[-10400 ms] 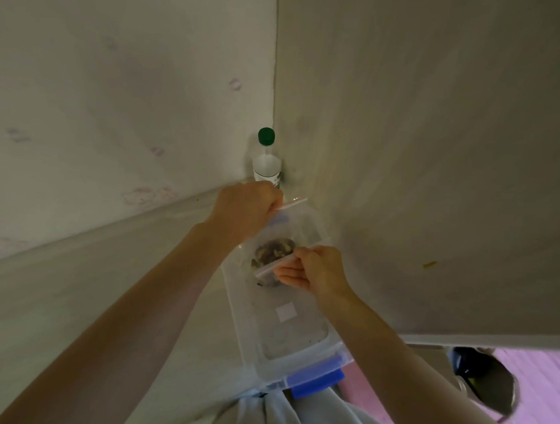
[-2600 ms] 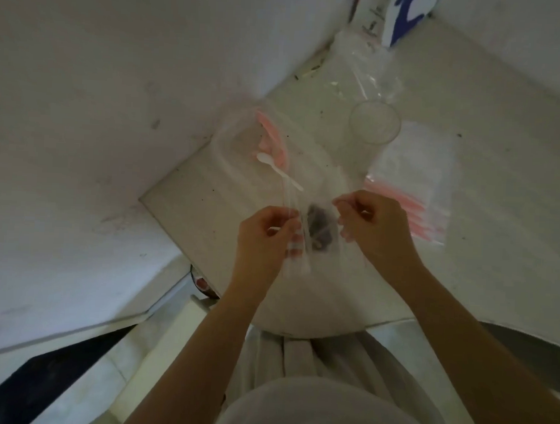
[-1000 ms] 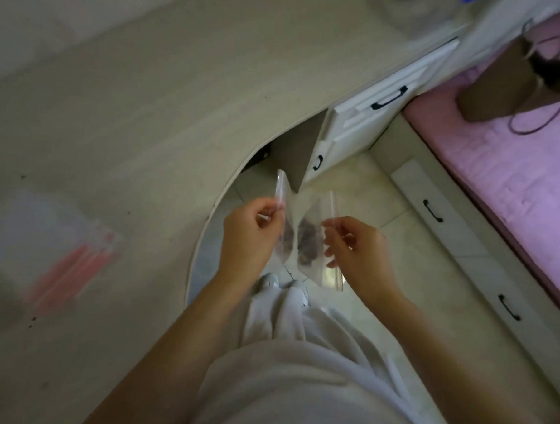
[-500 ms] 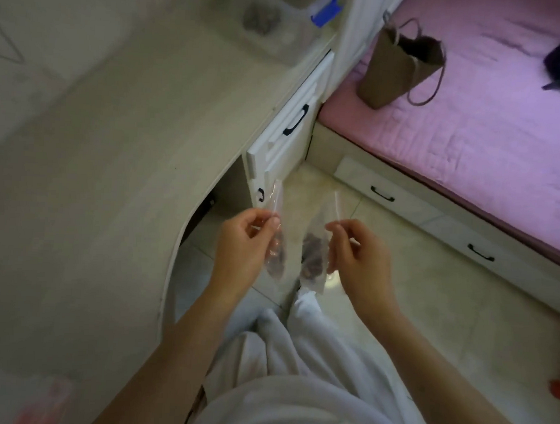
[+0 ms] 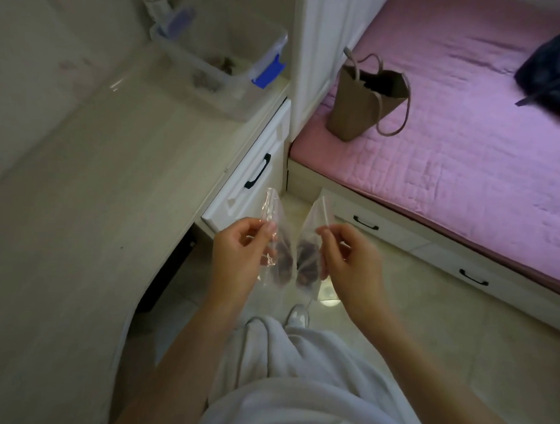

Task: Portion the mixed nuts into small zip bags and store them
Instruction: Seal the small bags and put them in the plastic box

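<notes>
Pinching one small bag each between thumb and forefinger, the left hand [image 5: 241, 252] and the right hand [image 5: 350, 261] keep their other fingers loosely curled. There are two bags, the left zip bag [image 5: 280, 244] and the right zip bag [image 5: 309, 252]. They hang side by side, just apart, above the floor beside the desk [image 5: 111, 186]. Both are clear, with a pink strip on top and a dark clump of nuts low inside.

Dark bag [image 5: 556, 80] cut by right edge, bottle [image 5: 155, 1] blurred and cut by top edge, contents of storage box [image 5: 226, 100] blurred, contents of left zip bag [image 5: 278, 218] and right zip bag [image 5: 313, 223] indistinct.
</notes>
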